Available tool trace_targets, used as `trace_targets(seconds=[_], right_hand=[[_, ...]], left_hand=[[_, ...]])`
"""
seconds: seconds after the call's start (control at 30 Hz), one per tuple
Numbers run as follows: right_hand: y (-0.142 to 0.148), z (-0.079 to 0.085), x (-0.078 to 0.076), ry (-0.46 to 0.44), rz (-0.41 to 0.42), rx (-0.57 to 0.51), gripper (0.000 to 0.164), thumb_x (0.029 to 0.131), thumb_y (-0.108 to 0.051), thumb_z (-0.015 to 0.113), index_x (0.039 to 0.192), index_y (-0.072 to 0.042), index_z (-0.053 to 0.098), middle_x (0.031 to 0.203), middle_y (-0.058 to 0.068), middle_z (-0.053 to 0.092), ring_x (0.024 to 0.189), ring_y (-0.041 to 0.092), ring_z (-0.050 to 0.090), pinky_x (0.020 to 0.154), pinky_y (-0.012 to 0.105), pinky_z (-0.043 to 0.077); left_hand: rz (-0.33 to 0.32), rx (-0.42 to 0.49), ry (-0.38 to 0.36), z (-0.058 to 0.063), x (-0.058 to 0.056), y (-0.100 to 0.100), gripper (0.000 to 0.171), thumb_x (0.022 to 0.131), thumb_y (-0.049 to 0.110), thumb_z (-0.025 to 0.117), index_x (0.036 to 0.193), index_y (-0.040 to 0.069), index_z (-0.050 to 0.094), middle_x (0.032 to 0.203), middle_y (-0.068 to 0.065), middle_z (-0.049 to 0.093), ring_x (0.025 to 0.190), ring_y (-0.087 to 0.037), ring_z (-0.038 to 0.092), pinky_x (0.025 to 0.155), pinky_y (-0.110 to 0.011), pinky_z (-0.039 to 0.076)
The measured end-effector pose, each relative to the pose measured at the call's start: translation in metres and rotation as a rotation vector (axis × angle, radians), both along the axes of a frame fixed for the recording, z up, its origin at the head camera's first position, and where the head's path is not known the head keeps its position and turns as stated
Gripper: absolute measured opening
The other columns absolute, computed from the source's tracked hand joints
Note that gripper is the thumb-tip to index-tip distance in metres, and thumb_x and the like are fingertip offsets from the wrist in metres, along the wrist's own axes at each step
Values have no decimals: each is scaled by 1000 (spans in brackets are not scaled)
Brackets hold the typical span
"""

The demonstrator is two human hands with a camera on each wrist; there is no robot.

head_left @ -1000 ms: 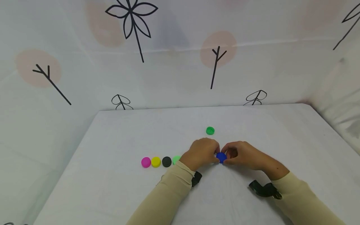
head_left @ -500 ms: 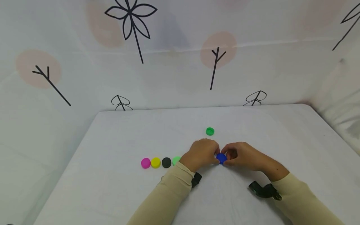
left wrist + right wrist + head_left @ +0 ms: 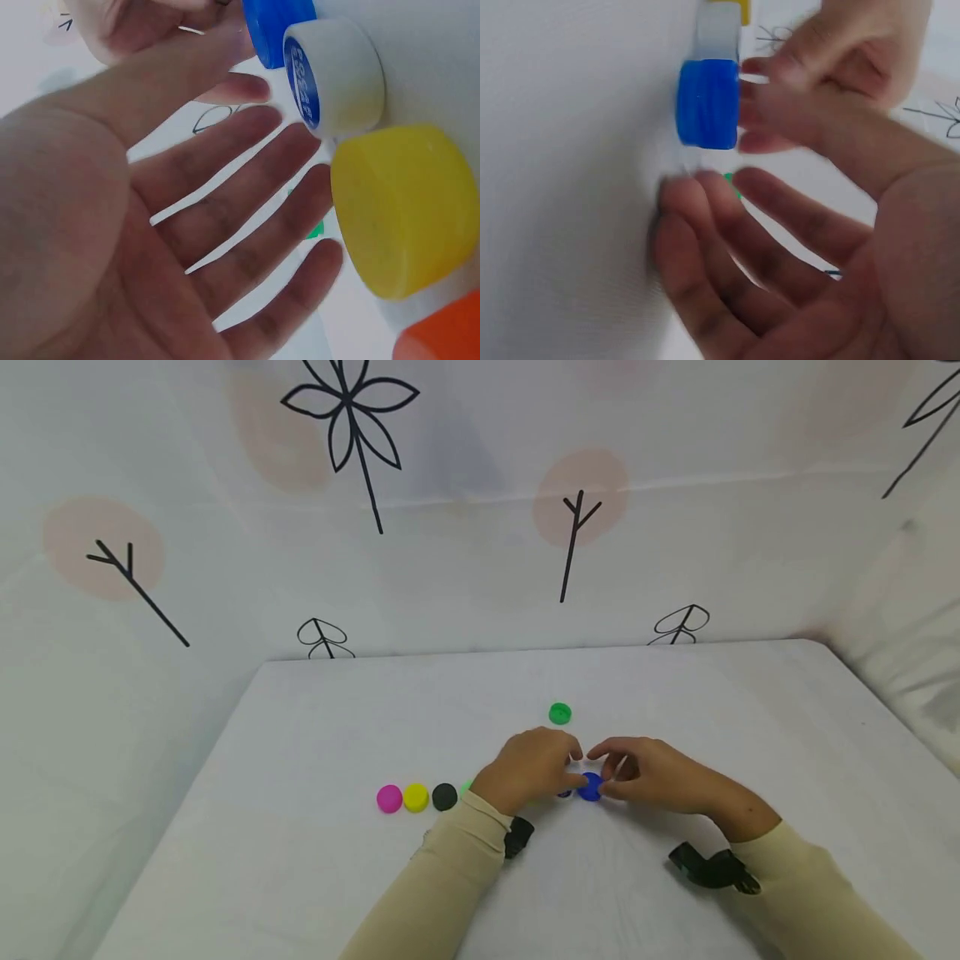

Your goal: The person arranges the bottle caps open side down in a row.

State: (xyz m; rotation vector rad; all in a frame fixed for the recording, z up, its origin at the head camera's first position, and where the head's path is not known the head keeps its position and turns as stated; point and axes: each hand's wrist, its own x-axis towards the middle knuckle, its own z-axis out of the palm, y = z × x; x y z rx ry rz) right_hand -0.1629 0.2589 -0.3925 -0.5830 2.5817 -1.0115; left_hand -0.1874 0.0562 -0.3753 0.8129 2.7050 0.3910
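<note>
A blue bottle cap [image 3: 590, 787] lies on the white cloth at the right end of a row of caps. My left hand [image 3: 527, 770] hovers over the row, fingers loosely extended, thumb at the blue cap's near left side. My right hand [image 3: 663, 779] is on the other side, its thumb tip by the cap and its fingers bent loosely, holding nothing. In the left wrist view, a white cap with a blue printed face [image 3: 349, 79] stands beside the blue one, followed by a yellow cap [image 3: 409, 214] and an orange cap [image 3: 450, 337]. The left hand hides these from above.
Further left in the row are a magenta cap [image 3: 389, 799], another yellow cap [image 3: 416, 797], a black cap [image 3: 445, 797] and a partly covered light green cap [image 3: 466, 787]. A green cap [image 3: 559, 713], hollow side up, sits behind the hands. Patterned fabric [image 3: 450, 568] hangs beyond the table.
Both hands pinched the blue cap earlier; now their fingers have spread away from it. The left hand has shifted slightly left, and the cap stays at the row's end.
</note>
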Motion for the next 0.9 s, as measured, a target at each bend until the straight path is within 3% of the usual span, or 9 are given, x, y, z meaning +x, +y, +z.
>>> trace_targets(seconds=[0.2, 0.33, 0.4, 0.53, 0.73, 0.9], right_hand=[[-3, 5, -9, 95, -157, 54, 26, 94, -19, 69, 117, -8, 68, 96, 2, 70, 86, 15, 64, 74, 30, 55], [-10, 9, -23, 134, -180, 74, 23, 94, -17, 69, 114, -6, 69, 94, 6, 70, 82, 16, 64, 73, 32, 55], [-13, 12, -31, 138, -180, 84, 24, 94, -16, 69, 114, -4, 69, 94, 7, 70, 80, 17, 63, 72, 31, 55], [-20, 14, -46, 115, -192, 133, 27, 93, -16, 70, 117, -3, 68, 96, 11, 71, 82, 19, 63, 72, 32, 57], [-25, 13, -61, 40, -217, 189, 35, 93, -20, 71, 124, -3, 64, 104, 15, 70, 88, 23, 64, 77, 34, 58], [-30, 8, -67, -31, -225, 200, 43, 92, -23, 72, 129, -3, 61, 106, 15, 69, 89, 23, 64, 79, 34, 57]], left_hand=[[122, 64, 68, 4, -2, 1, 39, 97, 44, 64, 129, 22, 67, 117, 6, 73, 108, -11, 67, 89, -29, 55], [213, 119, 68, 8, -3, -2, 40, 97, 42, 64, 132, 22, 65, 117, 5, 72, 106, -12, 67, 89, -29, 55], [229, 130, 82, 12, -4, -4, 40, 97, 40, 65, 132, 21, 64, 118, 4, 73, 104, -13, 67, 88, -30, 55], [202, 96, 125, 21, -12, -9, 37, 96, 37, 66, 129, 20, 66, 115, 3, 73, 99, -14, 67, 83, -29, 56], [133, -59, 147, 37, -37, -17, 36, 98, 35, 65, 129, 18, 65, 119, 1, 72, 100, -15, 67, 84, -30, 57], [67, -183, 128, 38, -52, -17, 36, 98, 32, 65, 130, 15, 65, 123, 0, 71, 102, -17, 67, 88, -34, 57]])
